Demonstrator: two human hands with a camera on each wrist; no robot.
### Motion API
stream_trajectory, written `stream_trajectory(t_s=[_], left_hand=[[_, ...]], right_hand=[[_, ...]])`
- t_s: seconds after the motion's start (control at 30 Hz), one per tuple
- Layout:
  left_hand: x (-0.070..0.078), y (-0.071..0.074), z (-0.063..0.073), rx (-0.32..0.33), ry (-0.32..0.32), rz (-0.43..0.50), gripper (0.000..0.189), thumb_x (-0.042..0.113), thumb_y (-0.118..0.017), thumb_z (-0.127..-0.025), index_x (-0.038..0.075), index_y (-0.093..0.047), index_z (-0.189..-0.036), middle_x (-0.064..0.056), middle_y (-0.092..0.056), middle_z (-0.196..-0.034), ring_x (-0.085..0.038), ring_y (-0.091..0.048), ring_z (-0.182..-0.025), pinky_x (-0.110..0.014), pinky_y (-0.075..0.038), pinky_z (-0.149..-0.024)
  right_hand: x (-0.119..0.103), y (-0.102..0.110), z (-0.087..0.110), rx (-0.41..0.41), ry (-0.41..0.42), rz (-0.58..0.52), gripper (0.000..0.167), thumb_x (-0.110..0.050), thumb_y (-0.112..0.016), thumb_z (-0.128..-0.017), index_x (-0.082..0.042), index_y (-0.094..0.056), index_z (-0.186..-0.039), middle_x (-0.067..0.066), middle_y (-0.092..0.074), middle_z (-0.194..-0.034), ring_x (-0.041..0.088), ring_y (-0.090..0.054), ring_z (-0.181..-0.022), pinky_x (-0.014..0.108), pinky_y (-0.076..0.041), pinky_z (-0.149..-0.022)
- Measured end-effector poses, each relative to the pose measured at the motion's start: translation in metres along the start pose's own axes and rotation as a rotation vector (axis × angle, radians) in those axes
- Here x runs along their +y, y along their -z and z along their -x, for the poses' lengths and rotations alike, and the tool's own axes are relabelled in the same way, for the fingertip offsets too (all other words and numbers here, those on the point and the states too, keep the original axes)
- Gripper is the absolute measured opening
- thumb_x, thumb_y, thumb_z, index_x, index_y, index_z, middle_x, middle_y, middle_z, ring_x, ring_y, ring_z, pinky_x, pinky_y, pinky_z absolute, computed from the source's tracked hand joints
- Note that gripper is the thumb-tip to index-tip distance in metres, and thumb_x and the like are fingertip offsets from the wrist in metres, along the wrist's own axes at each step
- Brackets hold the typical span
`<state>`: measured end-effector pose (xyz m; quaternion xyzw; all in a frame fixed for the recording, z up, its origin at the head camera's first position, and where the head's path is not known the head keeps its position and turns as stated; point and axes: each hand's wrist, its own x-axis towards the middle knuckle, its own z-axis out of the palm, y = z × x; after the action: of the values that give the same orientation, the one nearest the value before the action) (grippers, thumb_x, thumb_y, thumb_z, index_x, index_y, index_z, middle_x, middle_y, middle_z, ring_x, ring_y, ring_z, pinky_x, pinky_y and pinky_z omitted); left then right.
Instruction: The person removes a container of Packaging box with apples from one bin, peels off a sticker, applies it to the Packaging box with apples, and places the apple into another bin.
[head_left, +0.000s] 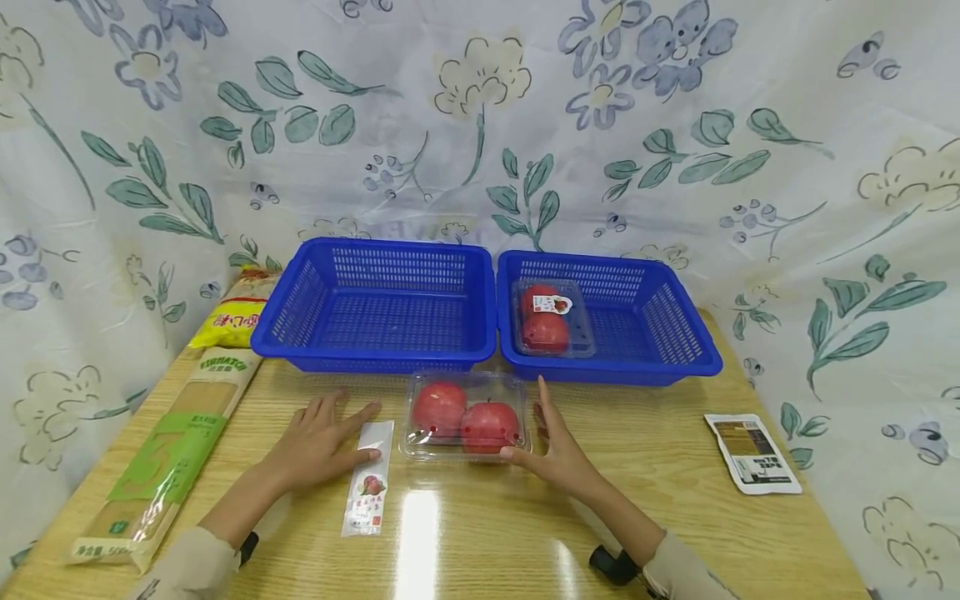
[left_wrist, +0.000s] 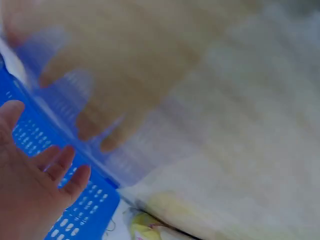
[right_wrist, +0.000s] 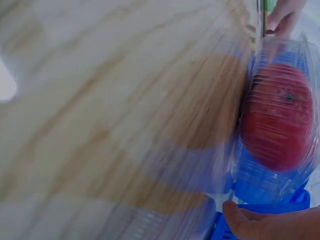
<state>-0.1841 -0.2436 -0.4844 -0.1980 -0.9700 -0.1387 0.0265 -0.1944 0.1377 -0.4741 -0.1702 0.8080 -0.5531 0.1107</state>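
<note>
A clear plastic fruit box (head_left: 465, 451) with two round red fruits, one a fruit (head_left: 438, 408) with a glossy skin, lies on the table before the baskets. My right hand (head_left: 558, 454) is spread at its right end, thumb tip at the near corner and index finger stretched toward the far one. The right wrist view shows the box's side and a red fruit (right_wrist: 277, 117) through the plastic. My left hand (head_left: 318, 442) rests left of the box, fingers spread and holding nothing. Its thumb and index tips lie over a white fruit-printed label strip (head_left: 367, 483).
Two blue baskets stand side by side: the left basket (head_left: 375, 364) and the right basket (head_left: 630, 375), which contains another labelled fruit box (head_left: 573, 333). A pasta pack (head_left: 165, 458) and a yellow bag (head_left: 232, 317) lie left, a white pouch (head_left: 753, 454) right. A floral curtain (head_left: 480, 125) hangs behind.
</note>
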Motion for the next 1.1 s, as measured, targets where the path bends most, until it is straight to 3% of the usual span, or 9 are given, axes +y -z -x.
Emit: stream_trajectory(t_s=[0.17, 0.4, 0.6, 0.73, 0.9, 1.1], left_hand=[[-0.006, -0.004, 0.007, -0.048, 0.014, -0.030, 0.069, 0.061, -0.056, -0.093, 0.025, -0.044, -0.151, -0.031, -0.022, -0.157, -0.052, -0.025, -0.142, -0.068, -0.024, -0.108], [-0.005, -0.006, 0.010, -0.043, 0.009, -0.064, 0.058, 0.052, -0.053, -0.098, 0.026, -0.046, -0.150, -0.030, -0.025, -0.157, -0.050, -0.025, -0.143, -0.068, -0.025, -0.108], [-0.002, -0.007, 0.010, 0.060, -0.041, -0.090, 0.043, 0.025, -0.059, -0.100, 0.021, -0.056, -0.143, -0.027, -0.041, -0.149, -0.048, -0.039, -0.135, -0.066, -0.036, -0.100], [-0.001, -0.008, 0.007, 0.113, -0.055, -0.150, 0.041, 0.018, -0.059, -0.099, 0.016, -0.059, -0.140, -0.024, -0.050, -0.142, -0.045, -0.047, -0.129, -0.064, -0.039, -0.098], [0.002, -0.002, 0.004, 0.173, 0.027, -0.117, 0.038, 0.019, -0.054, -0.102, 0.005, -0.059, -0.137, -0.020, -0.059, -0.136, -0.041, -0.053, -0.125, -0.062, -0.041, -0.098], [0.011, 0.013, 0.005, 0.201, 0.147, 0.093, 0.036, 0.019, -0.047, -0.106, -0.005, -0.065, -0.125, -0.026, -0.061, -0.130, -0.047, -0.055, -0.121, -0.066, -0.041, -0.095]], right_hand=[[0.001, 0.000, 0.001, 0.004, 0.017, 0.013, 0.113, -0.036, -0.076, -0.087, -0.021, 0.009, -0.160, 0.021, 0.001, -0.165, 0.044, -0.013, -0.150, 0.063, -0.028, -0.113], [0.000, 0.000, 0.003, 0.016, 0.036, 0.030, 0.110, -0.038, -0.074, -0.088, -0.021, 0.007, -0.160, 0.021, -0.001, -0.165, 0.046, -0.013, -0.149, 0.064, -0.028, -0.112], [-0.004, -0.001, 0.004, 0.041, 0.063, 0.025, 0.108, -0.040, -0.074, -0.087, -0.029, 0.004, -0.160, 0.022, -0.006, -0.165, 0.046, -0.017, -0.149, 0.064, -0.028, -0.112], [-0.006, -0.002, 0.006, 0.061, 0.083, 0.044, 0.106, -0.039, -0.075, -0.087, -0.030, 0.001, -0.160, 0.019, -0.010, -0.165, 0.045, -0.020, -0.148, 0.064, -0.030, -0.111], [-0.010, -0.002, 0.008, 0.089, 0.112, 0.061, 0.105, -0.038, -0.075, -0.087, -0.026, -0.002, -0.161, 0.014, -0.012, -0.165, 0.044, -0.022, -0.148, 0.064, -0.031, -0.111], [-0.012, -0.002, 0.009, 0.139, 0.157, 0.083, 0.101, -0.033, -0.075, -0.087, -0.027, -0.007, -0.161, 0.008, -0.016, -0.165, 0.041, -0.027, -0.146, 0.063, -0.033, -0.109]])
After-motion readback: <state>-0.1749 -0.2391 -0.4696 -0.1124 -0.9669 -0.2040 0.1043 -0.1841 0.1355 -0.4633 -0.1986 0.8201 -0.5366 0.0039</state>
